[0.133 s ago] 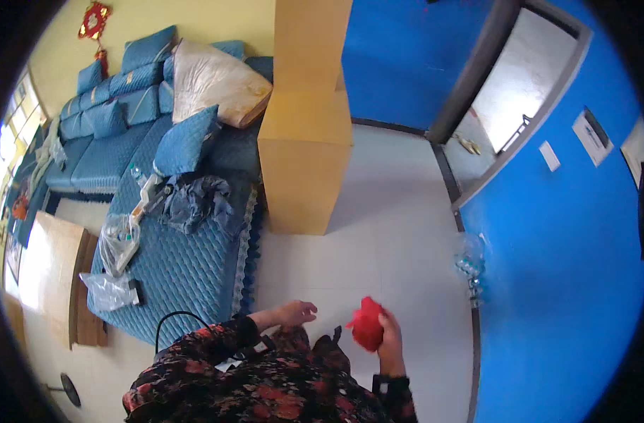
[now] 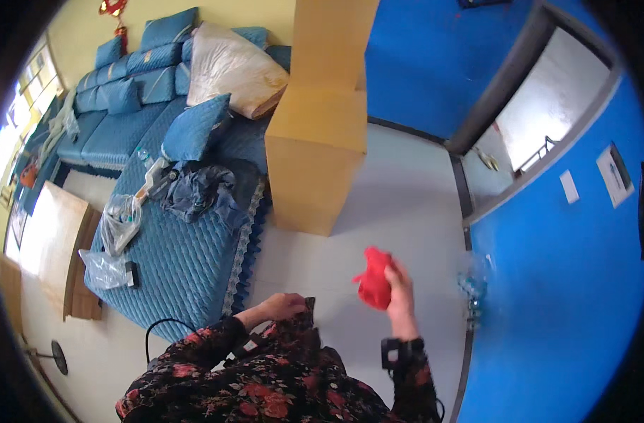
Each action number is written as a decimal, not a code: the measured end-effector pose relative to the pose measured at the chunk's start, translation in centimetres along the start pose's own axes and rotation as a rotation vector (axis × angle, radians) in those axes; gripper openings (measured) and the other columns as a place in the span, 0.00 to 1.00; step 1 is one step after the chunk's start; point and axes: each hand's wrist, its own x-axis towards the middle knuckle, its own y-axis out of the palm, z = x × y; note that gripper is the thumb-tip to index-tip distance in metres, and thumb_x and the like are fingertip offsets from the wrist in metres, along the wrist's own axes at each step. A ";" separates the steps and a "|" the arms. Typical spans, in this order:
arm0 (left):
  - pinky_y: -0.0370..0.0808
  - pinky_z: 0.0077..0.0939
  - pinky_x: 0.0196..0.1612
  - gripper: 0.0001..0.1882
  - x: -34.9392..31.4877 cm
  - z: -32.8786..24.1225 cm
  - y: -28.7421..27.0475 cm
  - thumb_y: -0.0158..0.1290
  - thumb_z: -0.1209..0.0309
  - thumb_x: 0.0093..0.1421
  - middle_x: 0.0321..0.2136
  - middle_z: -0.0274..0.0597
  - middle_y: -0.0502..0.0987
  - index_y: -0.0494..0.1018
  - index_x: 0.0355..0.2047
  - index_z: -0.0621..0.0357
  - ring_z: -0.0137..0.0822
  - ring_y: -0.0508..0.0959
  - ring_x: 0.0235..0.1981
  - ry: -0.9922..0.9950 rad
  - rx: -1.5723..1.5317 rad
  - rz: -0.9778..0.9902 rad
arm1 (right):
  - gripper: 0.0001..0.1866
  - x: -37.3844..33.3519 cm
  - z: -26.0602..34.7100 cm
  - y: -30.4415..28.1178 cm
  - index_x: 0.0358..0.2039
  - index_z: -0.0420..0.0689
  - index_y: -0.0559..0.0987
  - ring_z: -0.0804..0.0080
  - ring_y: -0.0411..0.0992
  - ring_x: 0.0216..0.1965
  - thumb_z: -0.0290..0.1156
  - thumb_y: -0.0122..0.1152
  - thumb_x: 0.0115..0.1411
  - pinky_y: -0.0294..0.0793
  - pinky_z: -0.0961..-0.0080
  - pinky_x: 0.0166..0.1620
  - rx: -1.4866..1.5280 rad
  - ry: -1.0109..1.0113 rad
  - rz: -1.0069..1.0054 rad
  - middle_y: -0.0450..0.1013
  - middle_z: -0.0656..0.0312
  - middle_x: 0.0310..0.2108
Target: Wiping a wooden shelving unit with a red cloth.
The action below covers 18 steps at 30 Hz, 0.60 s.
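Observation:
My right hand is closed around a crumpled red cloth, held out in front of me above the pale floor. A black band with a small box circles that wrist. Close to my body, my left hand has its fingers loosely bent, with nothing seen in them. Dark floral fabric shows right beside its fingertips; whether they touch it I cannot tell. Both sleeves have the same dark floral pattern.
A tall wooden cabinet stands ahead. On the left, a blue quilted sofa bears dark clothes and plastic bags. A wooden table is farther left. Wrapped bottles stand by the blue wall, near a doorway.
My right hand has moved forward and slightly right with the red cloth. My left hand has shifted a little left and forward, nearer the floral fabric. The view has turned slightly.

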 end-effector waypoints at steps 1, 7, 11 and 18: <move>0.72 0.34 0.43 0.17 0.8 0.5 -0.6 0.48 0.60 0.58 0.35 0.43 0.78 0.73 0.44 0.52 0.41 0.77 0.37 0.140 -0.001 -0.071 | 0.23 3.4 2.4 1.0 0.52 0.36 0.67 0.71 0.67 0.47 0.33 0.55 0.58 0.67 0.72 0.50 -0.077 -0.083 -0.005 0.68 0.59 0.47; 0.73 0.30 0.41 0.14 8.4 3.0 -2.3 0.50 0.62 0.57 0.32 0.44 0.79 0.74 0.42 0.52 0.41 0.78 0.35 -0.042 -0.028 -0.256 | 0.18 21.6 11.9 8.0 0.48 0.41 0.70 0.66 0.67 0.47 0.30 0.54 0.58 0.66 0.72 0.51 -0.641 -0.695 0.095 0.68 0.58 0.45; 0.74 0.29 0.39 0.15 14.3 -1.8 -7.1 0.50 0.64 0.57 0.29 0.48 0.78 0.73 0.43 0.57 0.42 0.79 0.34 -0.003 -0.274 -0.466 | 0.20 29.6 11.3 11.5 0.49 0.46 0.70 0.55 0.67 0.48 0.33 0.57 0.54 0.67 0.66 0.50 -1.077 -1.082 0.269 0.67 0.51 0.47; 0.75 0.32 0.37 0.13 19.9 -10.8 -15.3 0.52 0.73 0.54 0.37 0.47 0.75 0.72 0.41 0.60 0.45 0.77 0.35 0.197 -0.136 -0.901 | 0.29 38.6 1.1 9.2 0.51 0.53 0.68 0.50 0.59 0.53 0.45 0.62 0.48 0.65 0.48 0.46 -1.533 -0.829 0.437 0.55 0.53 0.57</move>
